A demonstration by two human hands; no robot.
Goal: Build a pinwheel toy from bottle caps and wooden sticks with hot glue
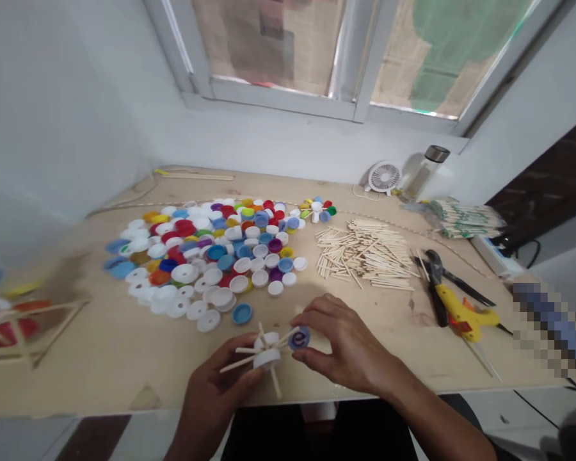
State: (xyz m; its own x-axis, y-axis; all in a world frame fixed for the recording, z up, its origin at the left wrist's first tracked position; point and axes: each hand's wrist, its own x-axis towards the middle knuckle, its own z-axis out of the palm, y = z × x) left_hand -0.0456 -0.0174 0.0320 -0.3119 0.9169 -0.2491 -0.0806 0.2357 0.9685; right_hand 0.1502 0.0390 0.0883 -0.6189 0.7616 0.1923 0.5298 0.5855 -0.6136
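Near the table's front edge, my left hand [230, 374] is closed around a hub of white bottle caps [267, 358]. Several short wooden sticks [240, 363] stick out of the hub in different directions. My right hand [338, 342] pinches a blue bottle cap with a dark mark [298, 338] between thumb and fingers. That cap is at the tip of a stick on the hub's right side; whether it is fixed there I cannot tell. A loose blue cap [242, 313] lies just beyond my left hand.
A wide pile of coloured bottle caps [211, 276] spreads at left centre, with a capped stick wheel [316, 211] behind. Right of it lie a heap of short sticks [369, 256], pliers [434, 275] and a yellow glue gun [465, 314]. A fan [384, 177] and bottle [425, 173] stand behind.
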